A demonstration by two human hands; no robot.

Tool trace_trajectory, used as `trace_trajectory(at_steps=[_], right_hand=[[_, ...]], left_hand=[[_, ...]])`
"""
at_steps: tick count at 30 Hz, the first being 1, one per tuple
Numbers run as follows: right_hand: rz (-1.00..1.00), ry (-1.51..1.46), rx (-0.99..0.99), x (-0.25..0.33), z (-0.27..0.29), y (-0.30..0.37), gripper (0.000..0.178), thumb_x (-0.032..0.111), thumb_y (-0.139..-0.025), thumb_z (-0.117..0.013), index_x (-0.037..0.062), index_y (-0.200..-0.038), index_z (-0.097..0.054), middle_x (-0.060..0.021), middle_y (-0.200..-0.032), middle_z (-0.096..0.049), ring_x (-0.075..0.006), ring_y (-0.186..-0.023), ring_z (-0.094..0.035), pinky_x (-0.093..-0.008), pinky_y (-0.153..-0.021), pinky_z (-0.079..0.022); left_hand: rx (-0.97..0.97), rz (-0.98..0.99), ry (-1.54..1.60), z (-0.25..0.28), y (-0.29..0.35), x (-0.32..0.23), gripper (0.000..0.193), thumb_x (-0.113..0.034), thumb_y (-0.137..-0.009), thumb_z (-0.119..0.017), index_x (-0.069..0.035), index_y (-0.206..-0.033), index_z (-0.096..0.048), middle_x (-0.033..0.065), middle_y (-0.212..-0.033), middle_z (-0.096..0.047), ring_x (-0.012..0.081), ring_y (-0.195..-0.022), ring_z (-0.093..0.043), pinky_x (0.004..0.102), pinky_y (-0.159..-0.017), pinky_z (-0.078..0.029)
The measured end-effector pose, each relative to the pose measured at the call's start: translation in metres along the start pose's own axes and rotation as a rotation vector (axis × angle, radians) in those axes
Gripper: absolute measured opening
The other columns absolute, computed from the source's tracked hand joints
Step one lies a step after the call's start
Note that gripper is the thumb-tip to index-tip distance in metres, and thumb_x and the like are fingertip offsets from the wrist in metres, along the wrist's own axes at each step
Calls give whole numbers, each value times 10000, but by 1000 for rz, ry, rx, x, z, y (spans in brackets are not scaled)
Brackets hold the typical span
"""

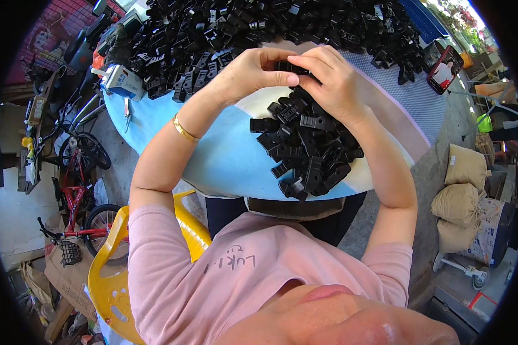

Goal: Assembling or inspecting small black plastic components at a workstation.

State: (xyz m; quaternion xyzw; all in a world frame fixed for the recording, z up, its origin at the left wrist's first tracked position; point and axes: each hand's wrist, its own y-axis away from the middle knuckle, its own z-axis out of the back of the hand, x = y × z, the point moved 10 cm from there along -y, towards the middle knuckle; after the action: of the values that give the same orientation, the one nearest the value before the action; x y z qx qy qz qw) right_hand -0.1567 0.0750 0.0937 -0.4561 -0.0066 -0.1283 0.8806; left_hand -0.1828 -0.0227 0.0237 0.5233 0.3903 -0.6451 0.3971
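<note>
Above the table's middle my two hands meet around a small black plastic part (293, 67). My left hand (258, 72), with a gold bangle at its wrist, grips the part between thumb and fingers. From the other side my right hand (335, 80) pinches the same part, its fingers bent over it. How the part is shaped is mostly hidden by my fingers. A smaller heap of similar black plastic parts (311, 144) lies just below my hands, near the table's front edge. Behind them spreads a much larger pile of black parts (213, 29).
The tablecloth (224, 155) is blue, white and pink. At its left stands a small white-and-blue box (124, 82); at the far right, a phone (444, 69). A yellow plastic chair (109, 247) and a red bicycle (75, 207) are on my left, tan sacks (460, 184) on my right.
</note>
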Motion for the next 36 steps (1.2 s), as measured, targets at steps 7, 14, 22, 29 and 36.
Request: trace_trajectory(at_steps=[7,14,22,29,36], right_hand=[[-15,-89,-9,5,4,-8,467,53,-684,-721,55,-1124,-565,-61,-900,-620,-212,-798,-587,-317,-719,-484],[-527,118,-110,-117,29,28,259,207,-831,-627,56,-1040,-632,-73,-906,-639,-169,-768,-618,-271,-688,-487],[-474,384,135,-140,-4,38,255,206,-816,-606,113,-1052,-637,-84,-941,-646,-221,-799,-627,-314,-726,-489],[-808,-297,-1,-132,-12,46,324,80,-788,-664,-5,-1093,-595,-118,-989,-649,-158,-855,-638,-258,-760,-506],[-977,-734,58,-82,-27,40,260,28,-785,-658,-36,-1028,-591,-108,-946,-643,-136,-844,-622,-246,-784,-502]], left_hand=[[-206,88,301,8,5,7,312,-119,-824,-656,57,-1072,-586,102,-884,-639,124,-788,-629,223,-738,-517],[158,-290,-519,-49,25,-47,309,-39,-783,-642,-26,-1089,-598,86,-996,-634,225,-959,-561,325,-844,-453],[182,-375,-517,-28,31,-66,400,-241,-708,-707,-42,-1046,-623,118,-1067,-574,299,-979,-514,360,-864,-421],[-138,99,-1388,65,33,-13,307,-143,-635,-689,-15,-905,-613,112,-846,-568,274,-872,-528,355,-787,-444],[-308,48,-756,48,19,-26,272,-178,-709,-742,0,-796,-556,82,-774,-594,165,-669,-572,284,-644,-478]])
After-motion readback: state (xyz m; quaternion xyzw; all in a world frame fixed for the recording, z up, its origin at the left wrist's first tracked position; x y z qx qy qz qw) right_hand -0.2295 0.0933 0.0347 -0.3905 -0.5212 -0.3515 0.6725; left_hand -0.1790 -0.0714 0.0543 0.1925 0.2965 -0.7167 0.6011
